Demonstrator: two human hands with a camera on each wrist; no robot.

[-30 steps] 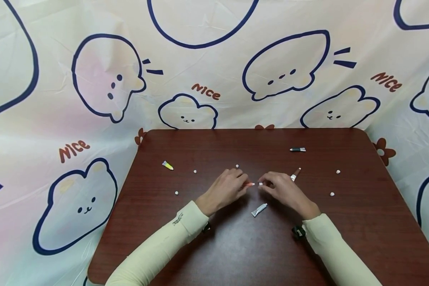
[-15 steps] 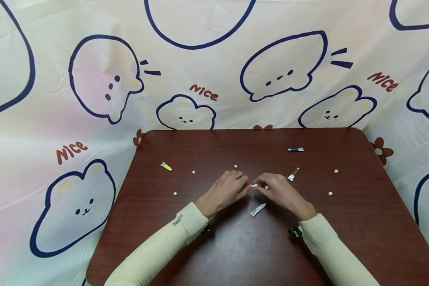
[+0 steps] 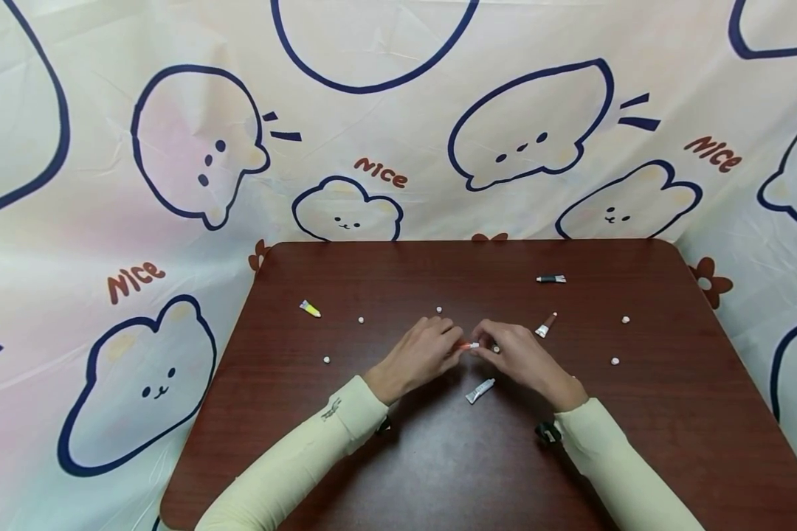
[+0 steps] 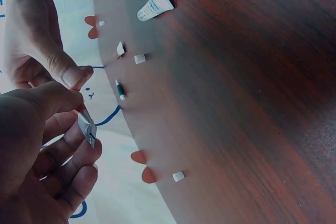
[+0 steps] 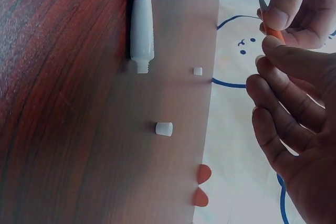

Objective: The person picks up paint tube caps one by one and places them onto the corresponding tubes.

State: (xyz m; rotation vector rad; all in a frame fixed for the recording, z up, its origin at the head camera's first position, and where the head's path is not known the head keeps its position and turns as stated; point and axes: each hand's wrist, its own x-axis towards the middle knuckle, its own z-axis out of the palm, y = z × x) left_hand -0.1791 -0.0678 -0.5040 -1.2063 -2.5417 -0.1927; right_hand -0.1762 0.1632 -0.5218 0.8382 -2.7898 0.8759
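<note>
Held a small orange tube (image 5: 274,34) between both hands, over the middle of the dark brown table (image 3: 272,442). Gripped its body with thumb and fingers of the left hand (image 3: 415,350), with the silver crimped end (image 4: 88,127) sticking out past the left thumb. Pinched the white tip (image 3: 474,345) on the opposite end with thumb and finger of the right hand (image 3: 518,358), with the remaining fingers loosely bent. Could not tell whether cap or bare neck, because of the covering fingertips. Found one white cap (image 3: 496,349) very near, just beside the right thumb, as the closest obstacle there. Noticed a white tube (image 3: 480,391) lying slantwise on the near side of the hands, with a bare threaded neck (image 5: 142,67). Saw just beyond the right hand a brown tube (image 3: 546,325), and farther back a dark green tube (image 3: 551,279). Saw another cap (image 3: 439,310) a little beyond the left hand. Found on the left side, well apart from the hands, a yellow tube (image 3: 310,309) and two loose caps (image 3: 361,320); on the far right, a second pair of caps (image 3: 626,319). Noted behind the table a pale cloth (image 3: 425,214) with blue bear outlines.
</note>
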